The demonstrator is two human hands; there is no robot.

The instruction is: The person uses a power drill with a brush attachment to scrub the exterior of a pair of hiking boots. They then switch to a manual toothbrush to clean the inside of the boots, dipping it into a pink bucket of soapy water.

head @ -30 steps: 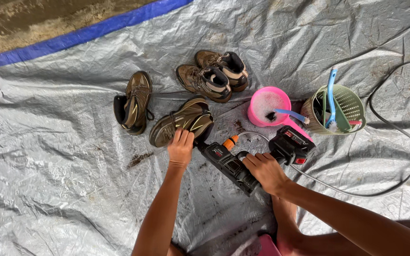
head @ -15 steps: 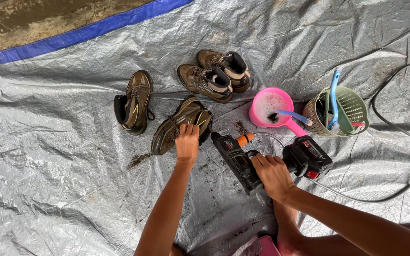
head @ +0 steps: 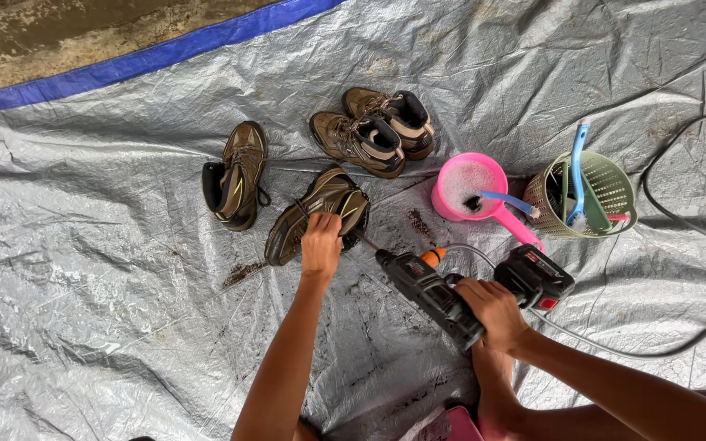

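My left hand (head: pixel 321 243) presses on a muddy brown hiking boot (head: pixel 312 210) lying on its side on the grey tarp (head: pixel 108 327). A black cordless drill-like tool (head: pixel 439 296) with an orange ring is gripped in my right hand (head: pixel 493 309); its tip points at the boot's heel. A battery block (head: pixel 535 276) sits at the tool's rear, just right of my hand.
Another boot (head: pixel 236 174) lies to the left, and a pair of boots (head: pixel 373 131) stands behind. A pink scoop (head: pixel 471 194) with foam and a brush, a green basket (head: pixel 594 194) of brushes and a grey hose (head: pixel 696 245) lie to the right. Dirt clumps dot the tarp.
The held boot has tipped and turned under my left hand. My right hand has drawn the tool back to the right and aimed its tip at the boot.
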